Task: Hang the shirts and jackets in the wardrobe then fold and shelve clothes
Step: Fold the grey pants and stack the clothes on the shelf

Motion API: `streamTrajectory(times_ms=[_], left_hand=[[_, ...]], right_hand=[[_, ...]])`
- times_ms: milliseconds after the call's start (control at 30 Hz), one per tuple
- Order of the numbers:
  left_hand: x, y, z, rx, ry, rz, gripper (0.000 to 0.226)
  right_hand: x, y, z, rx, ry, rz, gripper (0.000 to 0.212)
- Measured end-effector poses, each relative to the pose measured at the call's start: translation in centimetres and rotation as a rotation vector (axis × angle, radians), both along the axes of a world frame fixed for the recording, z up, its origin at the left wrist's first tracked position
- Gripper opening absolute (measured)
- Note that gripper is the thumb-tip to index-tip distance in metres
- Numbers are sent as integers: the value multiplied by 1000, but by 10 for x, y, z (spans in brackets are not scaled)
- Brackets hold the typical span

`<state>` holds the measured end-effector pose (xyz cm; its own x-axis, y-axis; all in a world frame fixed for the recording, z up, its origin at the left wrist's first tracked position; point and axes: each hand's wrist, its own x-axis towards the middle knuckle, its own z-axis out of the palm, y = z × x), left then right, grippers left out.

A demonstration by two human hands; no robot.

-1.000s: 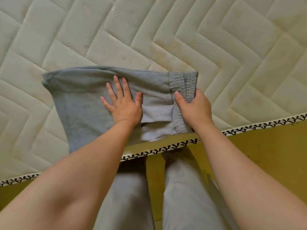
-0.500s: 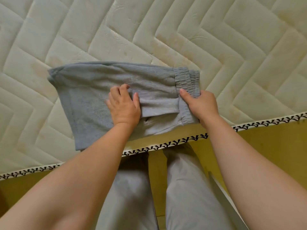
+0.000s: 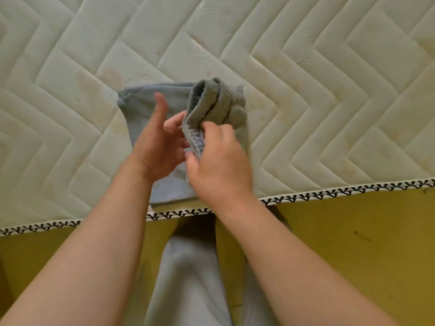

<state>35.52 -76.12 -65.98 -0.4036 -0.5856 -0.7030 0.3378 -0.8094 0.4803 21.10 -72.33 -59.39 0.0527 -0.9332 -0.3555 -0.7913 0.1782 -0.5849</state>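
Observation:
A pair of grey-blue shorts (image 3: 141,100) lies on the quilted cream mattress (image 3: 306,78), near its front edge. The elastic waistband end (image 3: 207,107) is lifted and folded over toward the left. My right hand (image 3: 219,161) pinches that waistband edge between thumb and fingers. My left hand (image 3: 157,142) is raised just left of it, palm turned right, thumb up, its fingertips at the underside of the lifted waistband. The lower part of the shorts is hidden behind both hands.
The mattress has a black-and-white patterned piping (image 3: 341,191) along its front edge, with a yellow side panel (image 3: 353,243) below. My legs in grey trousers (image 3: 188,267) stand against the bed between my forearms.
My right hand has lifted the waistband end and carried it left over the shorts. My left hand has come off the fabric and turned up to meet it. The shorts now look narrower.

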Motion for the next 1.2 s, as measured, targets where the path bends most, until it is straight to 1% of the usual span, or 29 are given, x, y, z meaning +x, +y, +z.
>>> streamTrajectory(times_ms=[33,67,100,133,167,200,233,300,367,400,467,500,533,600,667,700,733,833,900,1000,1133,1200], left_hand=[[15,4,1,-15,8,-1,90],[28,8,2,-14,-36,-1,82],[38,12,1,1,-127,8,72],[46,16,-3,14,-260,24,65],[53,20,-11,26,-415,53,61],[58,23,-19,41,-543,99,56],[61,25,-26,58,-627,147,48],[62,30,-37,81,-717,218,34],[60,33,-45,47,-858,217,27],[59,34,-48,11,-952,190,27],[57,34,-51,-44,-1196,69,32],[58,35,-52,-43,-1300,-2,35],[59,36,-53,-22,-1356,-40,40],[64,41,-54,82,-1337,-10,54],[69,48,-54,229,-1218,90,72],[72,49,-53,277,-1143,131,77],[76,49,-53,293,-1080,150,76],[86,44,-50,261,-902,150,52],[88,44,-48,215,-814,96,40],[83,45,-47,58,-882,2,35],[78,43,-36,0,-896,18,38],[78,47,-16,-61,-995,-54,44]], right_hand=[[17,0,-6,58,-67,103,61],[30,0,-13,147,-140,199,67],[40,-1,-22,241,-210,275,67],[45,0,-30,303,-265,320,61],[47,1,-37,320,-307,321,52],[47,3,-45,296,-336,266,44],[45,5,-53,243,-342,177,38],[35,6,-68,106,-257,-20,28],[22,2,-81,51,-130,-187,28],[16,-1,-87,80,-76,-252,34],[7,-6,-100,221,-9,-334,52],[4,-8,-105,307,-15,-356,59],[2,-9,-109,383,-48,-373,63],[1,-9,-115,460,-115,-384,64],[1,-9,-119,466,-109,-360,66],[1,-10,-120,468,-92,-349,68],[1,-11,-120,475,-78,-344,70],[2,-14,-120,497,-99,-363,70],[2,-12,-118,516,-140,-393,70],[3,-10,-118,564,-212,-444,75],[4,-12,-115,568,-264,-456,70],[7,-9,-101,565,-270,-437,68]])
